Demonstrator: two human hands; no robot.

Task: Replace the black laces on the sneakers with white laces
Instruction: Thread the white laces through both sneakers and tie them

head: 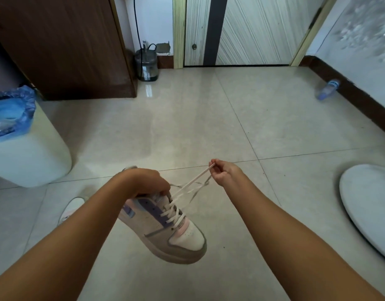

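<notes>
- The sneaker [163, 227] hangs in the air at lower centre of the frame, toe tipped down toward the lower right, so its eyelet rows face up toward the person and are easy to reach.
- A white lace [176, 210] already criss-crosses most of the eyelets; no black lace shows on this shoe, so I judge the threading here is near its top rows.
- The left hand [143, 183] curls around the collar end of the sneaker and grips it, apparently to brace the shoe against the pull.
- The right hand [222, 172], just right of centre, pinches a lace end between fingertips and thumb and draws it taut up and to the right, likely to take slack out of the crossings.
- A second loose strand droops below the taut one.
- The other sneaker [71, 208] lies on the floor [208, 127] at lower left, partly hidden by the left forearm; its laces cannot be made out.
- Farther out stand a white bin [28, 161] with a blue liner at left and a plastic bottle [327, 89] by the right wall.
</notes>
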